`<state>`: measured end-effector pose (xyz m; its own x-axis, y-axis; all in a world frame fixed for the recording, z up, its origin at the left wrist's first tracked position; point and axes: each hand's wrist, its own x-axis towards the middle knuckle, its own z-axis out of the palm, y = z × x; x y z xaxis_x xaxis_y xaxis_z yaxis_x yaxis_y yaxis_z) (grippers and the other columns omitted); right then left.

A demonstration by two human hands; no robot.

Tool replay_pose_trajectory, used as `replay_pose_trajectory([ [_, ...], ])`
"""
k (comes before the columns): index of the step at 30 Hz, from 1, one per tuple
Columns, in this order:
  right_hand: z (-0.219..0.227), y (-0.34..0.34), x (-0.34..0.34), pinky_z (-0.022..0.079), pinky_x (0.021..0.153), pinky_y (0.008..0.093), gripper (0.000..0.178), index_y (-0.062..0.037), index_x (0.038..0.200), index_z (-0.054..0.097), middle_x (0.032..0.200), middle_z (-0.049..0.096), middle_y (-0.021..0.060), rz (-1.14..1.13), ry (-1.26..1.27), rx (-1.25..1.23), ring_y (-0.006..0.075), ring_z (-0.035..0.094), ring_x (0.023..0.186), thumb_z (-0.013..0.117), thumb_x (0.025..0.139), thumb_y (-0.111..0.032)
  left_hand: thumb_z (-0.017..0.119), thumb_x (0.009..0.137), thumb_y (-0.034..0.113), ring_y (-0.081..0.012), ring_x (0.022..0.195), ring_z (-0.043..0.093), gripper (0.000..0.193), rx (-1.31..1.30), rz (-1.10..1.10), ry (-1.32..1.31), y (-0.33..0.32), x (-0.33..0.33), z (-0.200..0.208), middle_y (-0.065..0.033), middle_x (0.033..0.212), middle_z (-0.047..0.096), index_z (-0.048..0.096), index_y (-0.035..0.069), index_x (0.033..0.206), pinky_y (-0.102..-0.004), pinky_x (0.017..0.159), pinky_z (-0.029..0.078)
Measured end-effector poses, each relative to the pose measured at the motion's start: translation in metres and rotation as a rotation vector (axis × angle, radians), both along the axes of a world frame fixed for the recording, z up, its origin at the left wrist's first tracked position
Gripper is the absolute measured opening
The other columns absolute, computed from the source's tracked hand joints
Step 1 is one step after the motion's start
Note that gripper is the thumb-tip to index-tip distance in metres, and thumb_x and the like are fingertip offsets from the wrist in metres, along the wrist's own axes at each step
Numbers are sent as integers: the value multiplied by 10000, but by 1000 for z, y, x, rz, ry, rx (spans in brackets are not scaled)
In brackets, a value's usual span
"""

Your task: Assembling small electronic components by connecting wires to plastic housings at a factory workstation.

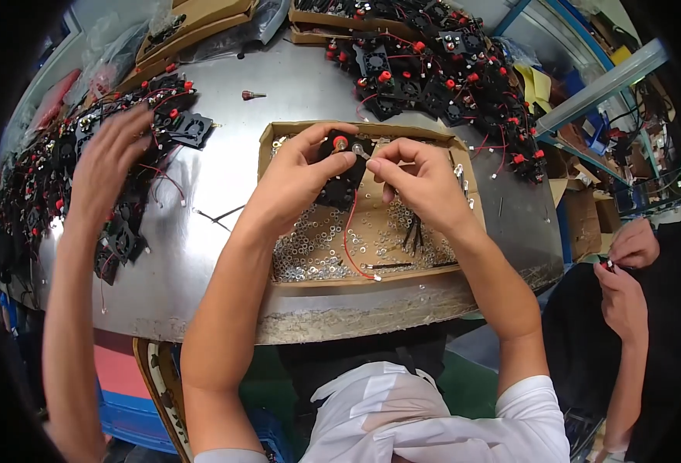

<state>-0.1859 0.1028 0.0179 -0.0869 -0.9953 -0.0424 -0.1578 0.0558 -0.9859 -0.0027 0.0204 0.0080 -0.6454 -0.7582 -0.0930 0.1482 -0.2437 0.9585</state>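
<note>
over the box, my left hand grips the black fan, likely light, hard and best held by its edges, while my right hand pinches a small metal bit.

Blue rack — clear plastic bag

Looks like glossy metal across the surface, rough along its edge; like matt cardboard in the tray, plastic on the fan unit.
</note>
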Motion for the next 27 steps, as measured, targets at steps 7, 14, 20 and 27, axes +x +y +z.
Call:
replay_pose_trajectory([
  [7,-1,-5,5,379,453,171,153,-48,958,648,772,621,-16,2,29,62,48,604,569,668,952,-200,658,891,82,-94,858,603,305,-84,44,-33,-4,0,-4,-34,969,654,626,36,1190,-248,743,502],
  [14,-10,-1,-5,434,515,204,122,-47,961,646,803,649,14,3,106,115,76,634,669,622,973,-166,648,868,94,-108,752,636,266,-53,225,29,-15,11,7,-52,888,667,640,26,1125,-239,670,519],
  [20,-20,0,21,509,714,375,106,-15,966,669,904,624,141,356,816,-276,313,632,807,671,880,-78,645,897,124,-95,755,650,291,19,165,84,-23,17,5,-35,940,670,638,48,1178,-244,616,558],
  [27,-21,-13,27,502,801,418,111,-22,964,673,968,638,150,435,850,-234,351,625,919,653,869,-77,652,872,107,-128,730,670,301,49,130,133,-25,13,8,-73,905,679,629,36,1163,-270,604,564],
])
